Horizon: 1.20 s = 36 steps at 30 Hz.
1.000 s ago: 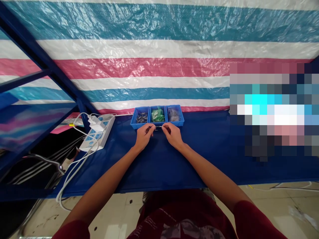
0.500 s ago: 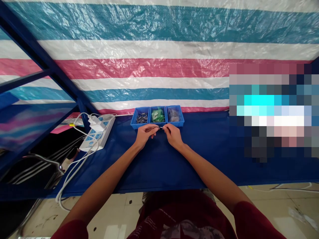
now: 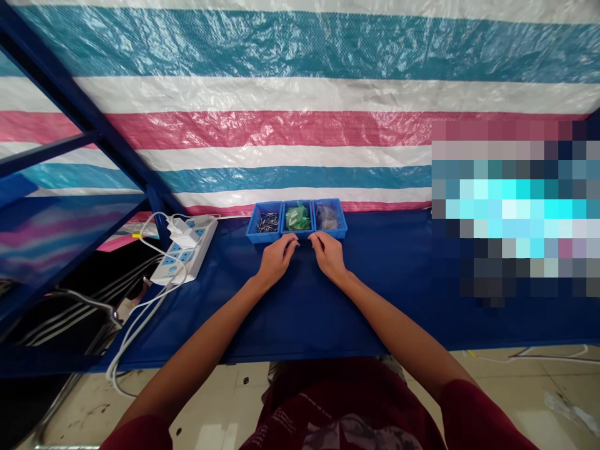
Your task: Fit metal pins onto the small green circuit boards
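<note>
The left hand [image 3: 276, 259] and the right hand [image 3: 329, 256] are held slightly apart above the blue table [image 3: 300, 312], thumb and fingers of each pinched together; what is gripped, if anything, is too small to tell. To the left, a white power strip [image 3: 202, 240] is seen lying well apart from them. Just beyond the fingertips, three blue bins are set side by side: metal parts [image 3: 267, 222] are held in the left bin [image 3: 255, 238], green packaging [image 3: 298, 216] in the middle bin [image 3: 304, 234], clear bags [image 3: 327, 217] in the right bin [image 3: 344, 224].
</note>
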{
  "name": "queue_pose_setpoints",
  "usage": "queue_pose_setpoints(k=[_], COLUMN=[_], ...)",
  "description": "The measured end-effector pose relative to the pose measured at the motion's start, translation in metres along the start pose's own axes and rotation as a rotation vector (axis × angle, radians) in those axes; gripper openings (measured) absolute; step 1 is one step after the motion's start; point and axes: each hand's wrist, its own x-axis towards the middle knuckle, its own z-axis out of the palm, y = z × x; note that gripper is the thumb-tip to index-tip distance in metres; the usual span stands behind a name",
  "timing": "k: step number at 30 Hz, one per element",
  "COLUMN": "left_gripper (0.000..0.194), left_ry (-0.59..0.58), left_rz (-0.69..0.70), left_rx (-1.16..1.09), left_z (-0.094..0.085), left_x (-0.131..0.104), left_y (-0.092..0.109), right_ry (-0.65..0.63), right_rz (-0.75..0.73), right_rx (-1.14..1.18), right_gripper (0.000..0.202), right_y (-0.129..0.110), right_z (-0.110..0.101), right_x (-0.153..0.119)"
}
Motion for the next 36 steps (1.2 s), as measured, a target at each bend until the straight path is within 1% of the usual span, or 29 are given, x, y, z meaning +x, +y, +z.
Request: queue_pose_setpoints(k=[5,8,10,13,15,18,20,22,23,25,27,29,32,36], left_gripper=[0.037,0.037,0.036,0.036,0.037,0.039,0.041,0.039,0.036,0.032,0.031,0.030,0.027,0.023], left_ry=[0.000,0.044,0.135,0.320,0.381,0.304,0.289,0.258,0.207,0.043,-0.102,-0.173,-0.231,-0.318], left_rz=[-0.005,0.002,-0.020,-0.021,-0.042,-0.046,-0.018,0.045,0.088,0.175,0.213,0.178,0.097,0.102], left_rx=[0.003,-0.026,-0.020,0.063,0.135,0.261,0.363,0.400,0.385,0.329,0.310,0.333,0.400,0.496], left_z=[-0.002,-0.006,-0.012,-0.024,-0.031,-0.035,-0.032,-0.026,-0.024,-0.018,-0.013,-0.010,-0.006,-0.005], left_x=[0.002,0.004,0.007,0.020,0.031,0.041,0.042,0.037,0.033,0.025,0.019,0.015,0.015,0.016], left_y=[0.004,0.006,0.003,-0.011,-0.023,-0.036,-0.037,-0.034,-0.032,-0.030,-0.031,-0.033,-0.037,-0.033], right_ry=[0.016,0.003,-0.002,-0.005,-0.010,-0.014,-0.013,-0.011,-0.009,-0.010,-0.005,0.000,-0.008,-0.012], right_rz=[0.018,0.030,0.032,0.030,0.024,0.012,0.013,0.021,0.025,0.027,0.021,0.011,0.006,0.016], right_rx=[0.005,0.005,0.005,0.008,0.012,0.018,0.018,0.013,0.010,0.001,-0.004,-0.003,0.000,-0.010], right_gripper=[0.039,0.038,0.038,0.038,0.037,0.036,0.036,0.037,0.037,0.037,0.037,0.038,0.038,0.038], right_y=[-0.001,-0.001,0.000,0.000,0.001,0.001,0.001,0.001,0.001,0.001,0.002,0.002,0.003,0.003], right_z=[-0.001,-0.001,0.000,0.000,0.000,0.001,0.001,0.000,0.000,0.000,0.000,0.000,0.001,0.001], right_x=[0.000,0.000,0.001,0.001,0.001,0.001,0.001,0.002,0.002,0.002,0.002,0.002,0.002,0.002])
